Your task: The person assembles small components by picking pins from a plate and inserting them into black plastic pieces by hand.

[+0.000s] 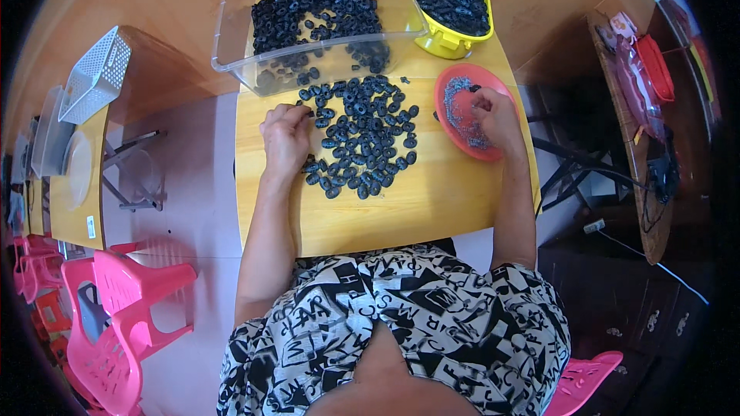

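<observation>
My left hand (pixel 285 135) is at the left side of a spread of small black oval plastic parts (pixel 362 135) on the wooden table. Its fingers are closed in a pinch, with the dark end of one such part showing at the fingertips. My right hand (pixel 497 119) is over a round red plate (pixel 445 85) that holds many tiny grey metal pieces (pixel 461 112). Those fingers are pinched together too. A small black piece (pixel 475 88) shows just beyond them; whether they grip it or a metal piece is hidden.
A clear plastic bin (pixel 266 77) full of black parts stands at the table's far side. Beside it is a yellow tub (pixel 447 45) heaped with dark pieces. Pink plastic chairs (pixel 116 308) and a side table with a white basket (pixel 96 73) are at left. A cluttered wooden shelf (pixel 628 154) is at right.
</observation>
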A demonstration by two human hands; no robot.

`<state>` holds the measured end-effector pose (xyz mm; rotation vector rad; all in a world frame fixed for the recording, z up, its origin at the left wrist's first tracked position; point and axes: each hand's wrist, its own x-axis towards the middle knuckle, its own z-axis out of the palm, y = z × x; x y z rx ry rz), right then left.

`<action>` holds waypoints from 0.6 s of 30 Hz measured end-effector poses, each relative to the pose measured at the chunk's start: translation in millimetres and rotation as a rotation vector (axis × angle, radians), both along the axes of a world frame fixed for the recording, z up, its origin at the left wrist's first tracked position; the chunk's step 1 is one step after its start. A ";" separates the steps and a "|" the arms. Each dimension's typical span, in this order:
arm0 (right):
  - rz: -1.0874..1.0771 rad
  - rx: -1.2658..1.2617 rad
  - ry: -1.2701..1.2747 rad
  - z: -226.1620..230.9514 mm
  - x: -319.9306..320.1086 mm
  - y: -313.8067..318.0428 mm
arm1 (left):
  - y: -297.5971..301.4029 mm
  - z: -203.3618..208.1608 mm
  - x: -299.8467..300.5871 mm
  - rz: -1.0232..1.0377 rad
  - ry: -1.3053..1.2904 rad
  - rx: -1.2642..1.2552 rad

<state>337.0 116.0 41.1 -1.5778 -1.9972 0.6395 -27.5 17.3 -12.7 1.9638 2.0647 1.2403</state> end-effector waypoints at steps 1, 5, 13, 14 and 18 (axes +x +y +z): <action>0.005 0.001 0.001 1.7 -2.4 -0.3 | -0.2 -1.7 -0.1 -0.055 -0.239 0.014; 0.058 -0.152 0.359 25.0 -36.9 -15.1 | -7.3 4.9 7.6 -0.158 -1.060 -0.068; 0.333 -0.330 0.789 24.8 -151.1 -47.5 | -14.0 16.9 21.5 -0.458 -1.572 -0.132; 0.353 -0.329 0.830 19.2 -163.5 -48.9 | -14.6 18.8 22.4 -0.452 -1.562 -0.158; 0.434 -0.254 0.885 8.7 -197.1 -58.0 | -16.3 19.2 20.7 -0.442 -1.561 -0.176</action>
